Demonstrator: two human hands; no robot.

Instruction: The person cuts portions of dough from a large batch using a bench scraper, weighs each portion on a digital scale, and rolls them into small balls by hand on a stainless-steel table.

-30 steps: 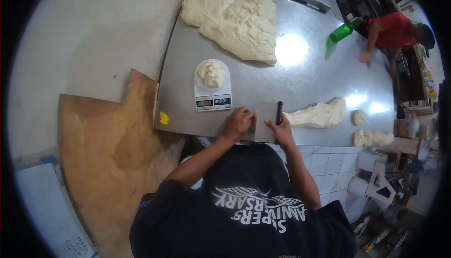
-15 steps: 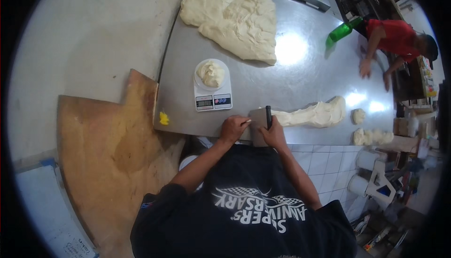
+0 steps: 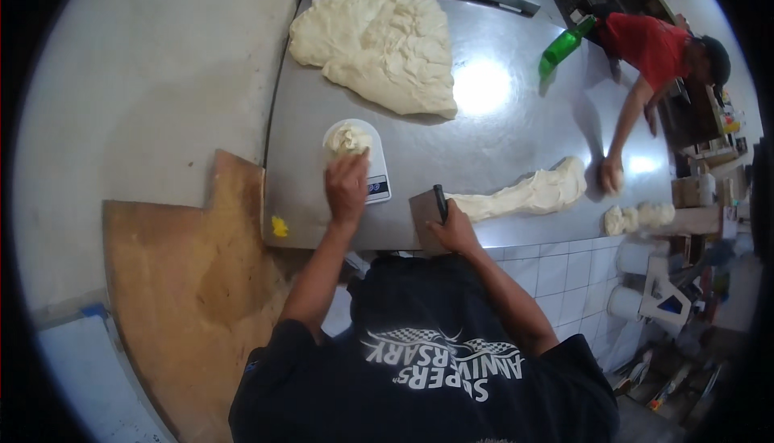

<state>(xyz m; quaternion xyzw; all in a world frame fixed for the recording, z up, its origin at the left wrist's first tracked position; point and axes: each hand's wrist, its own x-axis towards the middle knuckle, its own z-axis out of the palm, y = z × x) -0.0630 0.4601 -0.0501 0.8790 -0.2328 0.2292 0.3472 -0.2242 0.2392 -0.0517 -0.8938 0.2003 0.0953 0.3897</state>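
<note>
My left hand (image 3: 347,189) reaches over the white kitchen scale (image 3: 379,175), its fingertips at the near side of the dough piece (image 3: 348,136) on top. Those fingers are smeared by motion, so whether they grip dough is unclear. My right hand (image 3: 458,231) is closed round the black handle of a dough scraper (image 3: 425,219), whose broad metal blade stands at the table's near edge. Just right of that blade lies a long strip of dough (image 3: 528,193). A large slab of dough (image 3: 379,48) spreads across the back left.
A co-worker in a red shirt (image 3: 649,44) leans in from the right, one hand (image 3: 611,175) low on the metal table (image 3: 508,137). Near it are several dough balls (image 3: 637,217). A green bottle (image 3: 564,46) lies farther back. Yellow scraps (image 3: 279,226) sit at the left corner.
My left hand has moved from beside the scraper up and left to the dough on the scale. My right hand still holds the scraper. The co-worker's hand has come down where a dough ball lay.
</note>
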